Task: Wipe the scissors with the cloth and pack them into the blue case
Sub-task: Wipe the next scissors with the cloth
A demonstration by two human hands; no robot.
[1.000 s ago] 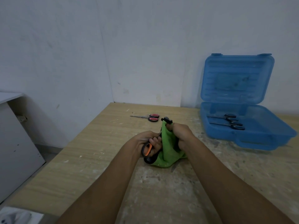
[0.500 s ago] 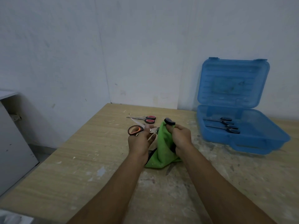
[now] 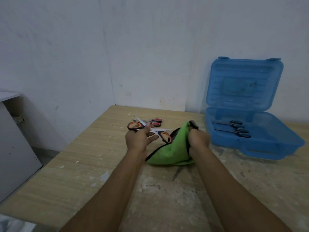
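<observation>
Two bare forearms reach in from the bottom edge over a pale wooden table (image 3: pixel 83 164) whose surface is scuffed and flecked with white.

The left hand (image 3: pixel 140 139) has its fingers curled round a pair of orange-handled scissors (image 3: pixel 135 126), gripping them near the pivot. The blades are spread wide in a cross and lifted off the table. One handle loop points left and the other points right, toward the cloth.

Just to the right, the right hand (image 3: pixel 199 143) is closed in a fist on a bunched green cloth (image 3: pixel 168 151) with black edging. The cloth hangs from the fist, and its lower fold reaches the table. A small black piece sticks up above the fist, and what it is cannot be told. The scissors and the cloth are close together, and whether they touch is unclear.

Behind the left hand, a second pair, the red-handled scissors (image 3: pixel 154 122), lies flat on the table.

Further back on the right, the blue case (image 3: pixel 250 148) stands open with its lid (image 3: pixel 244 84) upright against the wall. Two black-handled scissors (image 3: pixel 234 123) lie side by side in its tray, handles to the right.

A white wall (image 3: pixel 150 47) runs behind the table, and a pale cabinet (image 3: pixel 15 148) stands at the left.
</observation>
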